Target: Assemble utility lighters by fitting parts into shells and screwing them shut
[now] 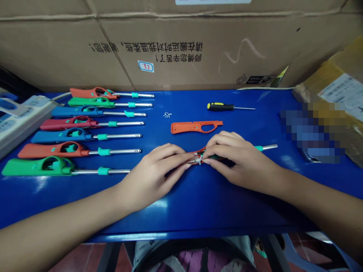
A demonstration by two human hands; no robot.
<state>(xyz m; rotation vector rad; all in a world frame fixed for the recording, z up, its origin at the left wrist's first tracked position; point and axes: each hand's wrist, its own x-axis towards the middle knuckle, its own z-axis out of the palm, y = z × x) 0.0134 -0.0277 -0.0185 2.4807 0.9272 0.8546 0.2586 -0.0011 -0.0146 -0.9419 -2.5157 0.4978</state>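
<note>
Fingertips drawn close together, the left hand (157,173) and right hand (244,160) pinch the inner parts of an open lighter (198,160) on a blue bench (181,219); which piece each grips is hard to tell. Just beyond lies a loose orange half-shell (181,128), then a black-and-yellow screwdriver (215,107). Seven lighters (51,123) line the left, before a cardboard box (170,34).

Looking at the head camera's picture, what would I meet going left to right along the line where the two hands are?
Row of lighters → left hand → small lighter parts → right hand → silver tube with a green sleeve → pixelated object → taped cardboard box.
</note>
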